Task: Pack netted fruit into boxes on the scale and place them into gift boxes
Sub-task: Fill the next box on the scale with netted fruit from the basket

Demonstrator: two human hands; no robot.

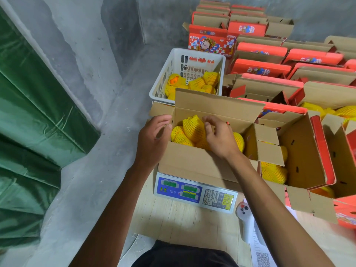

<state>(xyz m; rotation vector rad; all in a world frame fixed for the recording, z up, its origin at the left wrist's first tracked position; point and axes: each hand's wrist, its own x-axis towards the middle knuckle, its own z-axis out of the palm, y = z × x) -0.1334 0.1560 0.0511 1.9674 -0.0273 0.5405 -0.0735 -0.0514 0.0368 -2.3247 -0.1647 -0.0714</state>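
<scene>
A brown cardboard box point(192, 162) stands open on the white and blue scale point(194, 191). Several fruits in yellow foam netting point(190, 128) lie inside it. My right hand point(219, 137) is inside the box, its curled fingers resting on the netted fruit. My left hand point(154, 139) hovers at the box's left edge with relaxed fingers and holds nothing. An open red gift box point(308, 151) to the right holds more netted fruit point(273, 172).
A white plastic basket point(163, 81) with netted fruit stands behind the scale. Rows of open red gift boxes point(269, 54) fill the back right. A white handheld device point(245, 220) lies right of the scale. Green tarp point(28, 112) and concrete wall are at left.
</scene>
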